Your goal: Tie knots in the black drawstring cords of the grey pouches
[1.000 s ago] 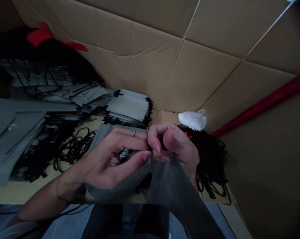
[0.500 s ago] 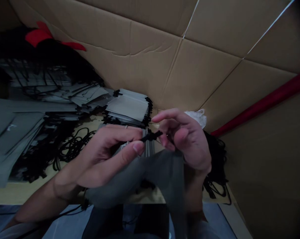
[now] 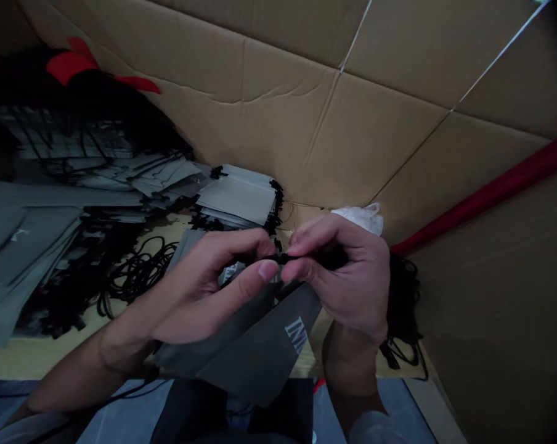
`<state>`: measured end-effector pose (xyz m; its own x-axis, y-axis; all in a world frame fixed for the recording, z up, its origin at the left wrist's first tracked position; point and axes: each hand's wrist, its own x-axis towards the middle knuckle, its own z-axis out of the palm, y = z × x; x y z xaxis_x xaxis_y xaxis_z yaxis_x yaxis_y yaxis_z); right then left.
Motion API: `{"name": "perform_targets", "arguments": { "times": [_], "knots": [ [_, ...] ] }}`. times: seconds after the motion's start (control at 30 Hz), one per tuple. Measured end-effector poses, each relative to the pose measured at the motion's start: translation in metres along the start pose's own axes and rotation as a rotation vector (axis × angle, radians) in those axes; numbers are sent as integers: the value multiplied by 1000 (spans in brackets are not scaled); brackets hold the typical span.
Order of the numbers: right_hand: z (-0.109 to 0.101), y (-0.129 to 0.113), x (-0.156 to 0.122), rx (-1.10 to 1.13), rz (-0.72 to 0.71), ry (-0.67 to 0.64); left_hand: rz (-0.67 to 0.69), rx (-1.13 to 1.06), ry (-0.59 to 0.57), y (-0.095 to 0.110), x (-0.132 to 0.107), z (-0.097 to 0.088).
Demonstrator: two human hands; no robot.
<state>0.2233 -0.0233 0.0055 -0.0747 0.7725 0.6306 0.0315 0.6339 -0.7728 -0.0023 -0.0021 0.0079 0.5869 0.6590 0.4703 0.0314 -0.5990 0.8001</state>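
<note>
My left hand [image 3: 204,290] and my right hand [image 3: 347,277] meet at the centre of the view, fingertips together. Both pinch a thin black cord [image 3: 282,258] at the top edge of a flat grey bag [image 3: 260,345] with white lettering. The bag hangs down from my fingers toward my lap. A ring sits on a left finger. Under my hands lies another flat grey bag [image 3: 186,243] on the wooden table.
Stacks of grey bags [image 3: 239,197] and loose black cords [image 3: 140,271] cover the table [image 3: 38,357] to the left. A tangle of black cords [image 3: 403,296] lies at right beside a white plastic wad [image 3: 364,216]. Cardboard walls [image 3: 352,123] close in behind and right.
My right hand opened and lifted off half a second ago, then closed back onto the cord. The grey bag turned, so its white lettering now faces me.
</note>
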Motion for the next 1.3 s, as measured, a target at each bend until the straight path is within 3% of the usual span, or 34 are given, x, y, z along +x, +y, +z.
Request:
{"name": "perform_targets", "arguments": {
  "times": [0.1,0.2,0.37,0.57,0.9,1.1,1.3],
  "knots": [
    [3,2,2,-44,-68,-3,42,13,33,-2,2,2],
    [5,3,4,-124,-171,-8,-19,-39,79,-2,3,3],
    [10,4,4,-239,-273,53,-199,-454,83,-7,8,0],
    [16,7,4,-229,-294,72,-228,-730,26,-11,12,-1],
    [24,13,4,-46,-251,30,-168,-653,95,-9,5,4],
    [14,13,8,-71,-190,47,-189,-660,155,-2,1,7],
    [-1,9,4,-71,-83,-66,-162,-655,188,-7,3,4]
  ]
}}
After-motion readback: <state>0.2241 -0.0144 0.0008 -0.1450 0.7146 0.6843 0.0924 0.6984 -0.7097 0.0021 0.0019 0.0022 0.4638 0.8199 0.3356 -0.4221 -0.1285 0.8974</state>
